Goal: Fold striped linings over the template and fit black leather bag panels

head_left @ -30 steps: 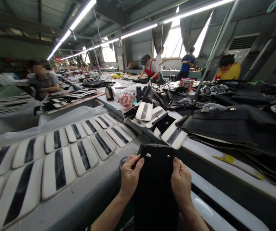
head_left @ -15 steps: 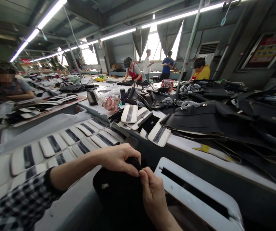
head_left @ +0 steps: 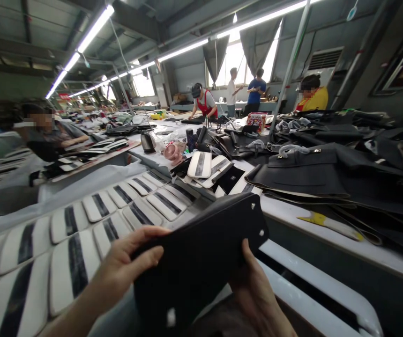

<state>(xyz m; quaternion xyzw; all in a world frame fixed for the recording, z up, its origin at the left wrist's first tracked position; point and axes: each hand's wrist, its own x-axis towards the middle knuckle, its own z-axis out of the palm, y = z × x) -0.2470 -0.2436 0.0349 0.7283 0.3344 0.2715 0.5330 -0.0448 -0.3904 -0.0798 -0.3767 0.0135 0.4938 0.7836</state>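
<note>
Between my hands is a black bag panel (head_left: pixel 201 252), held up tilted, with small light spots near its corners that may be holes or metal bits. My left hand (head_left: pixel 131 262) grips its left end, thumb on the near face and fingers behind. At the right end, my right hand (head_left: pixel 256 281) has its thumb on the face; its other fingers are mostly hidden behind the panel. Rows of white panels with a dark stripe (head_left: pixel 73 260) lie on the table to the left. Below right is a pale frame with a dark slot (head_left: pixel 314 281).
Beyond the panel lie striped pieces (head_left: pixel 199 164), a pink fan (head_left: pixel 173 152) and a kettle (head_left: pixel 148 142). Black bag parts (head_left: pixel 300 171) pile up on the right table, near a yellow-marked strip (head_left: pixel 317 219). Several people work farther back; one person (head_left: pixel 54 131) sits at left.
The black panel, earlier bunched at its edge between both hands, is now spread out and raised. My hands have moved apart to its two ends. The view has swung left.
</note>
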